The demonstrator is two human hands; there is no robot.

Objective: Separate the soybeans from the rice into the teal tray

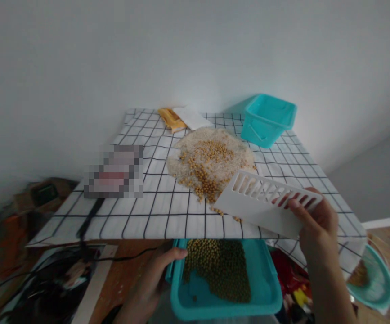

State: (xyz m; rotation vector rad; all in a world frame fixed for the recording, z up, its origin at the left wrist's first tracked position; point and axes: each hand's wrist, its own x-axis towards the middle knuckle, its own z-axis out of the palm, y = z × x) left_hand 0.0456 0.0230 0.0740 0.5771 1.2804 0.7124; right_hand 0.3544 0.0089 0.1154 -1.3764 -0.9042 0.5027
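My right hand (318,216) grips the slotted end of a flat white plastic board (262,207), tilted with its long edge down on the checkered cloth. Some soybeans lie along that lower edge. Beyond the board spreads a pile of pale grains (231,137) with yellow soybeans (211,153) mixed in. Below the table's front edge, my left hand (163,270) is closed on the left rim of a turquoise plastic tub (272,288). Inside the tub are yellow soybeans (203,252) and darker green beans (230,279).
An empty turquoise bucket (271,119) stands at the back right of the checkered tablecloth (157,198). Yellow and white packets (181,119) lie at the back. A blurred-out device (114,171) with a black cable sits left. On the floor at right is a turquoise basin (377,283).
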